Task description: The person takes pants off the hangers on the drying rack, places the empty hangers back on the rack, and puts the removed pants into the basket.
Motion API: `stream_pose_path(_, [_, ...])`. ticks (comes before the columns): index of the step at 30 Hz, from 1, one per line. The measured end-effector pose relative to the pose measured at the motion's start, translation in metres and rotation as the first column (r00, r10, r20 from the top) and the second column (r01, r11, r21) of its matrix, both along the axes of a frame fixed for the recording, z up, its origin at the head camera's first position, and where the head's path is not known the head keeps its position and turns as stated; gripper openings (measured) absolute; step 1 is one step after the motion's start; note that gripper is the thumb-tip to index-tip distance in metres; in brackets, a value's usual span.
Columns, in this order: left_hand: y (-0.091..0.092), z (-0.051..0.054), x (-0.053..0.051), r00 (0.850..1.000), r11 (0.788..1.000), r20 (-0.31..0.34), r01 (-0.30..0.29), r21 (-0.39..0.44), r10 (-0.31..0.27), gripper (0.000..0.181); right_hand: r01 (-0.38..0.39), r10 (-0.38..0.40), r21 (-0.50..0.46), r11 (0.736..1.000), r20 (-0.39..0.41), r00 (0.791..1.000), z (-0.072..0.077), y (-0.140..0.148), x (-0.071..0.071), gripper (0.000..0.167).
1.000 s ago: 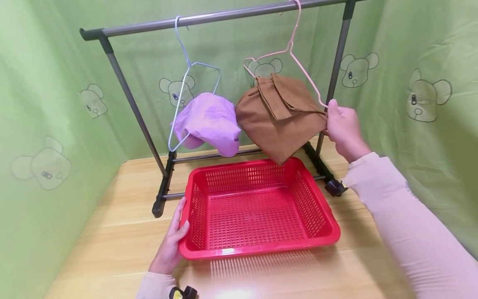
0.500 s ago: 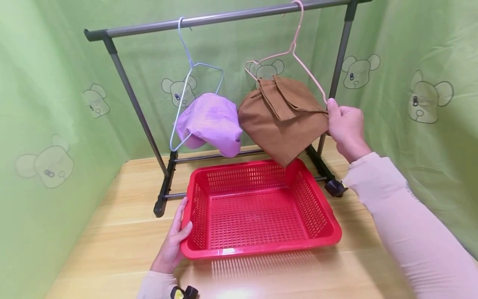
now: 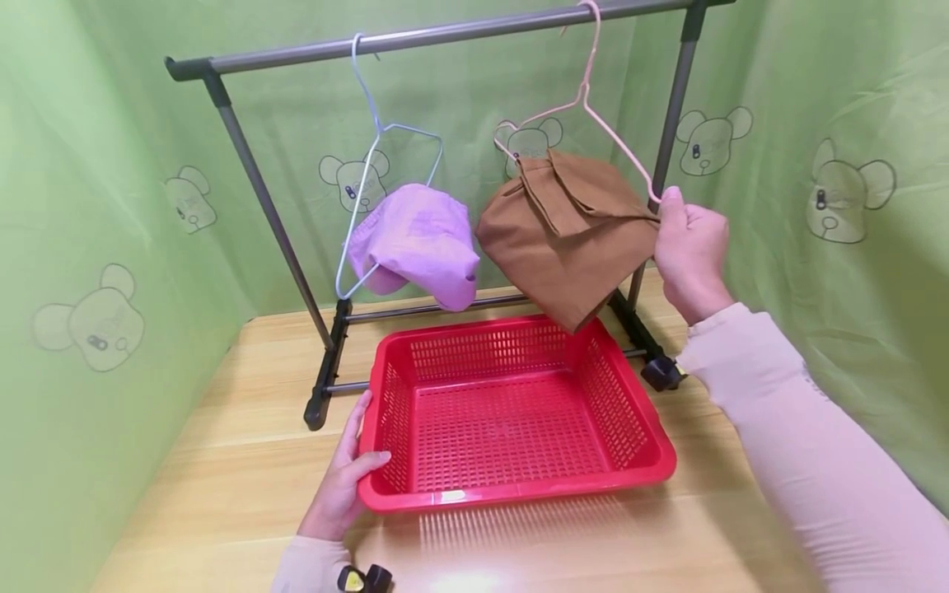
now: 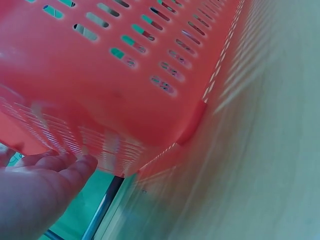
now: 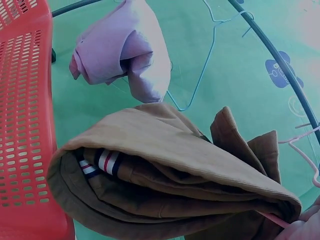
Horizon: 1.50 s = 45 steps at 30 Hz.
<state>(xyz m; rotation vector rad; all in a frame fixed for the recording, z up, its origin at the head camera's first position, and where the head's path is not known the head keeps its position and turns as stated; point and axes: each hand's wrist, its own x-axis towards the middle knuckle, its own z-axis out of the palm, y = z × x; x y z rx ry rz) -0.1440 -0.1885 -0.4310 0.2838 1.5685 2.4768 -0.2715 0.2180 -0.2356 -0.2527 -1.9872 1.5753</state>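
A red plastic basket [image 3: 511, 428] with slotted walls sits tilted above the table. My left hand [image 3: 339, 478] holds its left rim, thumb over the edge and fingers along the outer wall; in the left wrist view those fingers [image 4: 75, 167] lie against the slots. My right hand [image 3: 691, 251] grips the right corner of a pink clothes hanger [image 3: 586, 91], where the brown garment [image 3: 567, 239] on it is bunched. Red, white and navy striped trim [image 5: 108, 162] shows inside its folds. The garment's lower point hangs over the basket's back edge.
A purple garment [image 3: 418, 239] hangs on a blue hanger [image 3: 374, 107] to the left. Both hooks sit on the bar of a grey clothes rack [image 3: 460, 33], whose black feet [image 3: 326, 371] stand on the wooden table [image 3: 222, 469]. Green curtains [image 3: 96, 206] surround it.
My right hand has shifted slightly right and up, drawing the hanger and brown garment with it. My left thumb has slid further over the basket's rim.
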Motion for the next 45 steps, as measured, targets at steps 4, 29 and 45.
stream_pose_path(4, [-0.0007, -0.0022, -0.0001, 1.000, 1.000, 0.008, -0.012, -0.003, 0.012, 0.089, -0.006, 0.005, -0.041, 0.999, -0.017, 1.000, 0.0000, -0.0015, -0.0009, 0.054])
stream_pose_path(29, [0.0000, -0.0031, -0.0014, 0.999, 0.999, -0.001, -0.039, -0.017, 0.039, 0.088, 0.030, -0.036, -0.102, 0.994, -0.053, 0.998, 0.0017, -0.0022, -0.0013, 0.055])
stream_pose_path(45, [0.0014, -0.0024, 0.0005, 0.998, 0.999, 0.032, -0.046, -0.003, 0.046, 0.088, 0.060, -0.067, -0.095, 0.994, -0.063, 0.996, -0.0009, -0.0016, -0.0026, 0.054])
